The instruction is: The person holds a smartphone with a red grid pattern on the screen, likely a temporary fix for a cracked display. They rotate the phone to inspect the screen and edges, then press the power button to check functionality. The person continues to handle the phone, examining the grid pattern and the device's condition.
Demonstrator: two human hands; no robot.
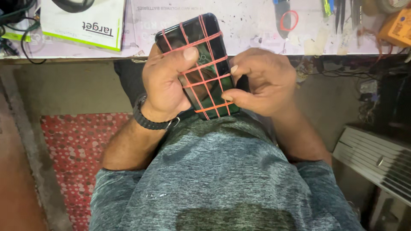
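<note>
Phone held between both hands, in front of the workbench edge.
Left hand [165,83] left of phone [197,64], right hand [261,81] right; rubber bands [205,81] across it; booklet [83,19] on workbench [239,25] behind.

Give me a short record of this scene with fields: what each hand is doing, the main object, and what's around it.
Main object: black smartphone, crisscrossed with red rubber bands
Left hand: grips the phone's left edge, thumb pressed on the screen; black watch on the wrist
Right hand: at the phone's right edge, fingers pinching a band
Position: phone held over the lap, at the workbench edge
Nearby: white and green box, loose red rubber band, red dotted mat
</note>
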